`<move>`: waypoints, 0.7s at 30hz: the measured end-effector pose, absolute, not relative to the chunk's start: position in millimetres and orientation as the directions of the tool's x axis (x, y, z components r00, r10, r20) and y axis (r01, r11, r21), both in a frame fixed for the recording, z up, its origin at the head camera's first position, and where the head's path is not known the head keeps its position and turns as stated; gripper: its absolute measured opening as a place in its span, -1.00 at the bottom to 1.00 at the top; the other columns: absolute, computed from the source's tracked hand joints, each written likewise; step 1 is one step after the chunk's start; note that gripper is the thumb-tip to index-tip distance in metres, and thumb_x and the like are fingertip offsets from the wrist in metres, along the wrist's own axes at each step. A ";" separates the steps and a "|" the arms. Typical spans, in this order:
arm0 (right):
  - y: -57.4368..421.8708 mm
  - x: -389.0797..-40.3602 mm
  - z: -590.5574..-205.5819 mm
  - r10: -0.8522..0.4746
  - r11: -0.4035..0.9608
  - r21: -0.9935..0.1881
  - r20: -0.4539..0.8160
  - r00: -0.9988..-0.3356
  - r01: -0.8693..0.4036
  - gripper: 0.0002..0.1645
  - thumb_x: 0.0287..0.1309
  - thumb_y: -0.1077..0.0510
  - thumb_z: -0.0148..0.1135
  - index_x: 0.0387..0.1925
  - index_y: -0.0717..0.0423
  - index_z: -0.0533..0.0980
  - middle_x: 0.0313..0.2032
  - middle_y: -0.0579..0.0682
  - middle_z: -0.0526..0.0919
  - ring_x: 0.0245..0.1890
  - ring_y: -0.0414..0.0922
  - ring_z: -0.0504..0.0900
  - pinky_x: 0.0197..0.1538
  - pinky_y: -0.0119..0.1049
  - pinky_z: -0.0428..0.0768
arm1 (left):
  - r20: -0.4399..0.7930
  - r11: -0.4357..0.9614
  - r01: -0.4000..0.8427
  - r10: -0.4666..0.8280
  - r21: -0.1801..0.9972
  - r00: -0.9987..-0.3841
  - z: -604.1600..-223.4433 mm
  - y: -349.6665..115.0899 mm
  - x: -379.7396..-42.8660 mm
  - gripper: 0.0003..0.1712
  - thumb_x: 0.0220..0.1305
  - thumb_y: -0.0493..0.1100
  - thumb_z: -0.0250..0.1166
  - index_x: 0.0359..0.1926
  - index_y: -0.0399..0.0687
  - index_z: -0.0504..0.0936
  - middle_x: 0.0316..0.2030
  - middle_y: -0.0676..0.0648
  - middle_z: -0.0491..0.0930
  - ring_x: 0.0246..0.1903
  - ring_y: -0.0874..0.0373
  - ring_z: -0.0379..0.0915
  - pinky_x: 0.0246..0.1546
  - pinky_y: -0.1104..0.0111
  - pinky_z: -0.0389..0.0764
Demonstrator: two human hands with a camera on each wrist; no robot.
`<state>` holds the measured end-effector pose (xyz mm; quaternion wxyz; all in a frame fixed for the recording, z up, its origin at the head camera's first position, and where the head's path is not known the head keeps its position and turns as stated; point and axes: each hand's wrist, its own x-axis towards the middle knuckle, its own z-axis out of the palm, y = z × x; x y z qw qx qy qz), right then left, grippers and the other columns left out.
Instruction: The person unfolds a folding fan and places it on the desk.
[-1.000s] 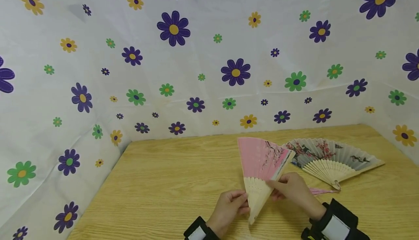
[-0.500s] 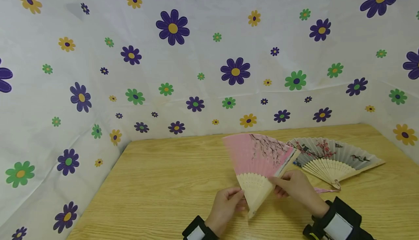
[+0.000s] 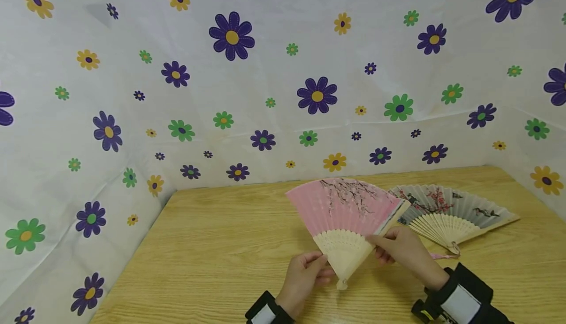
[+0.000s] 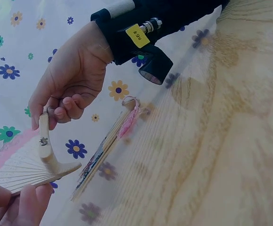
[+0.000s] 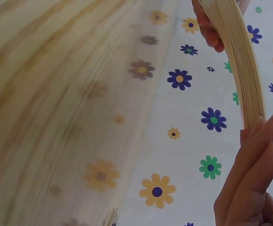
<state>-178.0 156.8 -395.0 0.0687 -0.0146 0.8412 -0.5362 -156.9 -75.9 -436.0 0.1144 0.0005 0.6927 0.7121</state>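
Note:
A pink folding fan [image 3: 349,201] with a dark blossom-branch print is held up over the table, partly spread. Its pale pierced ribs narrow to a pivot near the front. My left hand [image 3: 302,277] pinches the left edge of the ribs between thumb and fingers. On the other side my right hand [image 3: 404,253] pinches the right guard stick, where several folds still lie stacked. In the left wrist view the fan's ribs [image 4: 25,176] spread between both hands. The right wrist view shows the stacked ribs [image 5: 240,61] edge-on, fingers at both ends.
A second, grey folding fan [image 3: 446,216] with red blossoms and birds lies spread on the wooden table [image 3: 212,245] at the right, its pink tassel [image 3: 442,256] partly behind my right hand. White flower-print cloth [image 3: 265,68] hangs behind the table and along its sides.
The pink fan has spread from a narrow wedge to a much wider one, its left edge swinging left. My right hand has moved slightly right and up; the grey fan stays put.

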 end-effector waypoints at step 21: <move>161.3 -180.8 -393.6 -0.045 0.411 -0.908 -0.108 -0.993 0.080 -0.55 0.38 0.09 0.25 -0.58 0.32 0.63 -0.70 -0.16 0.59 -0.66 -0.27 0.52 -0.53 -0.44 0.55 | -0.169 -0.090 -0.181 0.123 0.979 -0.978 -438.1 -76.5 -161.0 -0.78 0.44 -0.31 0.16 -0.26 -0.38 0.68 -0.35 -0.16 0.80 -0.44 0.36 0.70 -0.40 0.59 0.68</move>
